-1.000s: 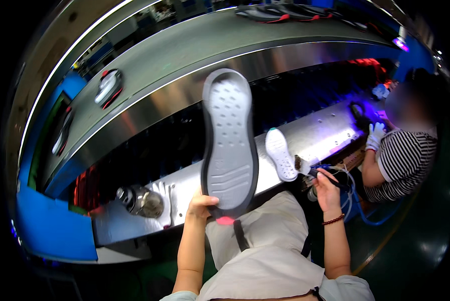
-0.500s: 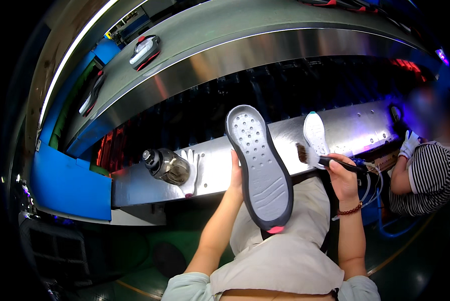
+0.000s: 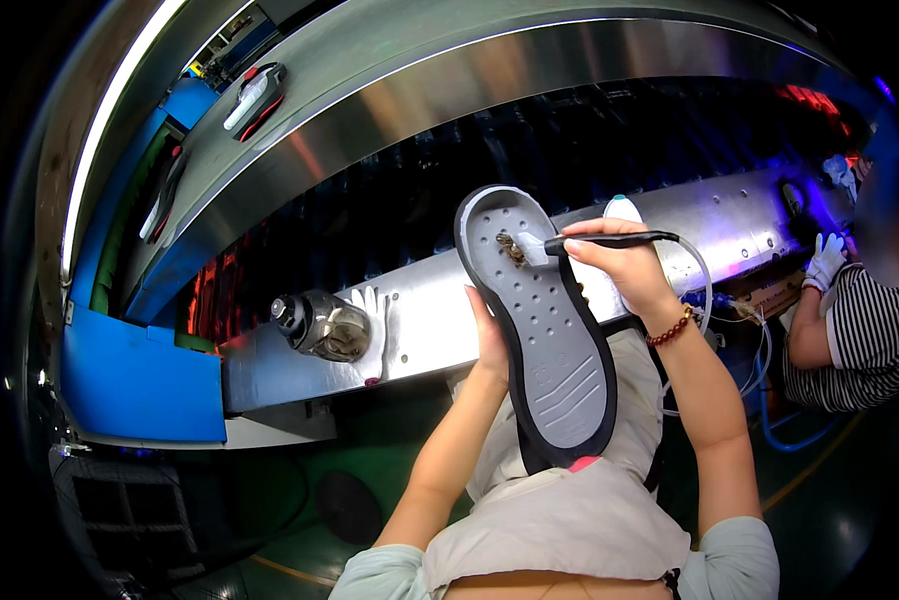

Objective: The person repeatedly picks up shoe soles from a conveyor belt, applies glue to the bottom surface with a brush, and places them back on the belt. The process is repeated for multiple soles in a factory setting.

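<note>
My left hand [image 3: 489, 335] is closed on the left edge of a shoe sole [image 3: 561, 345], its fingers hidden beneath. The sole is grey inside with a black rim, small dimples toward its far end and a pink patch at the near tip. In my right hand [image 3: 624, 270] is a black-handled brush [image 3: 532, 249] with a pale tube running from its rear end. Its brown bristles touch the grey surface near the far end. A white insole-shaped piece [image 3: 622, 209] lies on the metal bench beyond my right hand, mostly covered by it.
A dark clear bottle [image 3: 334, 328] and a white glove [image 3: 372, 355] lie on the metal bench [image 3: 424, 325]. Further back, a green conveyor [image 3: 369, 60] carries shoe parts [image 3: 256, 98]. To the right, a person in a striped top [image 3: 854, 345] wears a white glove.
My right hand has moved left and up, bringing the brush from beside the sole onto its far part. The sole has shifted slightly right in view.
</note>
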`<action>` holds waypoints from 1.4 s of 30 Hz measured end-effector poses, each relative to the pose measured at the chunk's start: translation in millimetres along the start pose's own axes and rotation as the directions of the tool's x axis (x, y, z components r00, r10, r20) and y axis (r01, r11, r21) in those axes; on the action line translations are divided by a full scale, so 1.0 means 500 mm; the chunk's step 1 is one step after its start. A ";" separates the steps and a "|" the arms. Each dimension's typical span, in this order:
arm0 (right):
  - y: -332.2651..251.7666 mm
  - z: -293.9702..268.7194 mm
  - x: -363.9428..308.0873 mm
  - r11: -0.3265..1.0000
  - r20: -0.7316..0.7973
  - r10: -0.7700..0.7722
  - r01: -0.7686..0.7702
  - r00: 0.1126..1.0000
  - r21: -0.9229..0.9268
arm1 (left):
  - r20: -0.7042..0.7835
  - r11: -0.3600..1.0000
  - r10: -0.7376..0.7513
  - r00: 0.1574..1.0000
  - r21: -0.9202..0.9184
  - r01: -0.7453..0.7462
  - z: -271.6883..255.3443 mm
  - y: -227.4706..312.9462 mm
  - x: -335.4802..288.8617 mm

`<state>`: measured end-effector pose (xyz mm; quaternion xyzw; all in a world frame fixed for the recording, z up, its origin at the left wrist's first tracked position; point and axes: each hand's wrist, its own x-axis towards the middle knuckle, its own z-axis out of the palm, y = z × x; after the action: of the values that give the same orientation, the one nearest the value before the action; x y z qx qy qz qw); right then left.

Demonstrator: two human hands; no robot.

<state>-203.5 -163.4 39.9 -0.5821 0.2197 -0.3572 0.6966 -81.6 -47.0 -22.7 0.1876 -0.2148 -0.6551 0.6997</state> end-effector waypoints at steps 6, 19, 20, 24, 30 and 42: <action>0.001 0.047 -0.002 0.823 0.137 -0.288 0.318 0.948 -0.471 | -0.282 0.990 0.028 0.959 0.140 0.013 -0.001 -0.005 0.011; -0.036 0.013 -0.083 0.934 0.316 -0.100 0.199 0.944 -0.298 | -0.322 0.980 0.189 0.928 0.114 -0.161 -0.020 0.044 0.001; -0.050 0.014 -0.058 0.956 0.252 -0.086 0.151 0.964 -0.253 | -0.223 0.965 0.211 0.952 0.201 -0.167 0.022 0.038 0.001; -0.056 0.025 -0.014 0.927 0.283 -0.186 0.264 0.941 -0.268 | -0.249 0.986 0.130 0.960 0.134 -0.099 0.042 0.019 0.004; -0.063 0.014 -0.053 0.989 0.422 -0.095 0.134 0.901 -0.064 | -0.246 0.983 0.181 0.952 0.032 -0.179 0.007 0.038 -0.003; -0.072 0.017 -0.060 0.987 0.250 0.025 0.017 0.968 -0.163 | -0.300 0.857 0.509 0.806 0.262 -0.444 0.041 0.068 0.029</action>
<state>-225.7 -137.6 73.3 -0.6774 0.1594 -0.2598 0.6695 -63.5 -58.8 13.9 0.3057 -0.1815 -0.3901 0.8494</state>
